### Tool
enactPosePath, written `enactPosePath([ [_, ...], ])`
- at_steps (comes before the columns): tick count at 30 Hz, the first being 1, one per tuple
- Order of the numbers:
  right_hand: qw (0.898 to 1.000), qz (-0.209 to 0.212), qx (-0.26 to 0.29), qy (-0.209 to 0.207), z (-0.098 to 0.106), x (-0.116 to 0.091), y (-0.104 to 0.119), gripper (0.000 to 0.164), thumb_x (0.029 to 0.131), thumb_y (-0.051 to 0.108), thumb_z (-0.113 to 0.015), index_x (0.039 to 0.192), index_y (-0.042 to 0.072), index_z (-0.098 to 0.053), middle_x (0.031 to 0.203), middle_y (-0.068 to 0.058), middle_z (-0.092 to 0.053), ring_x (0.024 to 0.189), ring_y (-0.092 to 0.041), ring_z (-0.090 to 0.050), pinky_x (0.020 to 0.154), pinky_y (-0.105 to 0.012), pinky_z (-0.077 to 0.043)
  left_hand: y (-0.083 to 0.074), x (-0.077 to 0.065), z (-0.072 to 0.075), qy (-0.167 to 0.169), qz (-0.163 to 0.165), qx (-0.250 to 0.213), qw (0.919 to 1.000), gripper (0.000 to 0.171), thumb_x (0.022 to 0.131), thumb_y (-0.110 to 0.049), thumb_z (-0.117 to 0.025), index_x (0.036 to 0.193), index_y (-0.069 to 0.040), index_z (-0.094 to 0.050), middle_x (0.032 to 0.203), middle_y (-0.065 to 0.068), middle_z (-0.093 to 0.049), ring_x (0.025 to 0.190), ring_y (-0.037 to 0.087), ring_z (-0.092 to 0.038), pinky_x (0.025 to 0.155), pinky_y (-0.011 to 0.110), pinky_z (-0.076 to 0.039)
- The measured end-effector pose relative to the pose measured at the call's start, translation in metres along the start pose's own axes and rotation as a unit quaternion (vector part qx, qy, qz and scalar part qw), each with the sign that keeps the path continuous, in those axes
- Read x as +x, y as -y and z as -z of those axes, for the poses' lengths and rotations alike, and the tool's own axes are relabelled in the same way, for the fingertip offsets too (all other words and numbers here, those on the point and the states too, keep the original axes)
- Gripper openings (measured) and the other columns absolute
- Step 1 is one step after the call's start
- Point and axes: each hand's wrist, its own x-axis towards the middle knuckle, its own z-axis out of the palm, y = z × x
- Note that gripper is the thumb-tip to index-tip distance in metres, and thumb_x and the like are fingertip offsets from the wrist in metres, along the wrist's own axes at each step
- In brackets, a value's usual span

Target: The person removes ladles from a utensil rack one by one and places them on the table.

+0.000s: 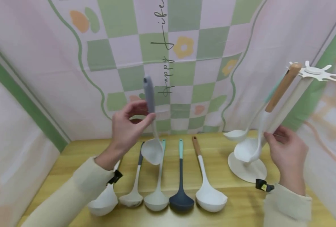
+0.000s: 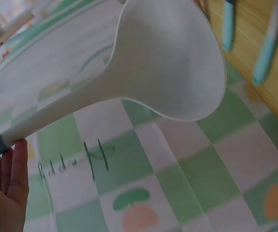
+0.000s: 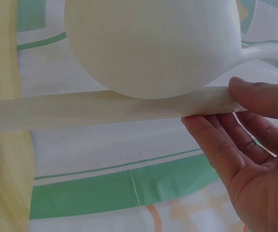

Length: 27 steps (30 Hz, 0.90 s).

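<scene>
My left hand (image 1: 128, 123) holds a pale ladle by its grey-blue handle (image 1: 149, 94), handle up, over the back of the table. In the left wrist view the ladle's broad bowl (image 2: 172, 58) faces the camera, and the fingers are at the handle's lower end. At the right, my right hand (image 1: 290, 151) grips the off-white pole (image 3: 56, 111) of a utensil stand between thumb and fingers. Hooks (image 1: 314, 71) spread out at its top. A white ladle with a wooden handle (image 1: 282, 88) and another with a turquoise handle (image 1: 274, 88) hang there.
Several ladles lie in a row on the wooden table (image 1: 68, 164), among them a dark one (image 1: 181, 201) and a white, wooden-handled one (image 1: 211, 198). The stand's round base (image 1: 248, 173) sits at the right. Patterned cloth (image 1: 185, 69) rises behind the table.
</scene>
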Motion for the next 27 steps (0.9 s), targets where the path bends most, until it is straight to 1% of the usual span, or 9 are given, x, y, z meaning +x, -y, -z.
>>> enactPosePath([
  [4, 1.0, -0.001, -0.002, -0.001, -0.002, -0.002, 0.002, 0.049, 0.09, 0.033, -0.068, 0.131, 0.008, -0.061, 0.086, 0.034, -0.053, 0.075, 0.025, -0.047, 0.058, -0.002, -0.042, 0.008, -0.008, 0.038, -0.029, 0.005, 0.048, 0.9984, 0.032, 0.081, -0.006, -0.079, 0.111, -0.002, -0.068, 0.096, 0.013, -0.073, 0.083, 0.008, -0.07, 0.065, 0.023, -0.061],
  [9, 1.0, -0.001, 0.013, 0.005, -0.003, -0.001, 0.001, 0.047, 0.09, 0.032, -0.069, 0.13, 0.009, -0.062, 0.082, 0.038, -0.051, 0.073, 0.027, -0.048, 0.056, -0.002, -0.043, 0.017, -0.015, 0.078, -0.058, 0.02, 0.109, 0.9921, 0.031, 0.083, -0.007, -0.078, 0.113, -0.006, -0.069, 0.098, 0.011, -0.073, 0.081, 0.005, -0.068, 0.065, 0.018, -0.059],
  [13, 0.999, -0.024, 0.023, 0.006, 0.001, 0.0, -0.001, 0.04, 0.089, 0.03, -0.07, 0.126, 0.015, -0.063, 0.077, 0.041, -0.049, 0.071, 0.027, -0.048, 0.055, -0.002, -0.042, 0.026, -0.019, 0.1, -0.068, 0.043, 0.128, 0.9884, 0.028, 0.084, -0.009, -0.077, 0.111, -0.008, -0.071, 0.097, 0.01, -0.073, 0.08, 0.006, -0.068, 0.064, 0.017, -0.058],
  [16, 0.999, -0.043, 0.015, 0.0, 0.003, 0.0, -0.001, 0.043, 0.089, 0.03, -0.07, 0.129, 0.017, -0.062, 0.078, 0.04, -0.049, 0.07, 0.027, -0.048, 0.056, -0.001, -0.041, 0.037, -0.024, 0.113, -0.071, 0.054, 0.149, 0.9848, 0.028, 0.083, -0.01, -0.078, 0.111, -0.008, -0.072, 0.096, 0.012, -0.073, 0.078, 0.004, -0.068, 0.062, 0.015, -0.057],
  [18, 0.999, -0.053, 0.007, 0.001, 0.003, 0.0, 0.0, 0.048, 0.089, 0.032, -0.07, 0.134, 0.016, -0.06, 0.082, 0.038, -0.051, 0.07, 0.026, -0.047, 0.056, -0.001, -0.041, 0.044, -0.026, 0.123, -0.071, 0.059, 0.171, 0.9809, 0.029, 0.083, -0.01, -0.078, 0.11, -0.007, -0.072, 0.096, 0.014, -0.073, 0.077, 0.001, -0.067, 0.061, 0.015, -0.057],
  [21, 0.998, -0.062, 0.001, 0.01, 0.001, -0.001, 0.002, 0.052, 0.09, 0.034, -0.069, 0.137, 0.015, -0.057, 0.085, 0.037, -0.052, 0.071, 0.025, -0.047, 0.057, -0.001, -0.041, 0.053, -0.029, 0.138, -0.063, 0.073, 0.221, 0.9704, 0.028, 0.083, -0.012, -0.078, 0.109, -0.007, -0.073, 0.095, 0.014, -0.074, 0.074, -0.004, -0.065, 0.059, 0.012, -0.055],
  [23, 0.998, -0.064, 0.007, 0.015, -0.001, -0.001, 0.003, 0.052, 0.09, 0.033, -0.069, 0.138, 0.016, -0.056, 0.085, 0.038, -0.051, 0.072, 0.025, -0.047, 0.057, -0.001, -0.041, 0.059, -0.031, 0.147, -0.046, 0.087, 0.261, 0.9603, 0.027, 0.083, -0.013, -0.078, 0.109, -0.006, -0.073, 0.095, 0.014, -0.074, 0.072, -0.003, -0.064, 0.058, 0.011, -0.054],
  [25, 0.998, -0.064, 0.016, 0.014, -0.002, -0.001, 0.004, 0.051, 0.09, 0.031, -0.07, 0.137, 0.017, -0.057, 0.081, 0.039, -0.049, 0.071, 0.025, -0.047, 0.057, 0.0, -0.04, 0.064, -0.032, 0.156, -0.019, 0.104, 0.302, 0.9474, 0.027, 0.084, -0.015, -0.077, 0.109, -0.006, -0.074, 0.095, 0.012, -0.075, 0.072, 0.003, -0.066, 0.054, 0.011, -0.052],
  [27, 0.998, -0.064, 0.025, 0.013, -0.004, -0.001, 0.004, 0.05, 0.089, 0.029, -0.07, 0.136, 0.017, -0.058, 0.079, 0.04, -0.049, 0.07, 0.025, -0.048, 0.057, 0.0, -0.04, 0.071, -0.034, 0.163, 0.014, 0.126, 0.329, 0.9356, 0.028, 0.085, -0.015, -0.075, 0.111, -0.005, -0.074, 0.094, 0.013, -0.075, 0.073, 0.013, -0.069, 0.053, 0.013, -0.052],
])
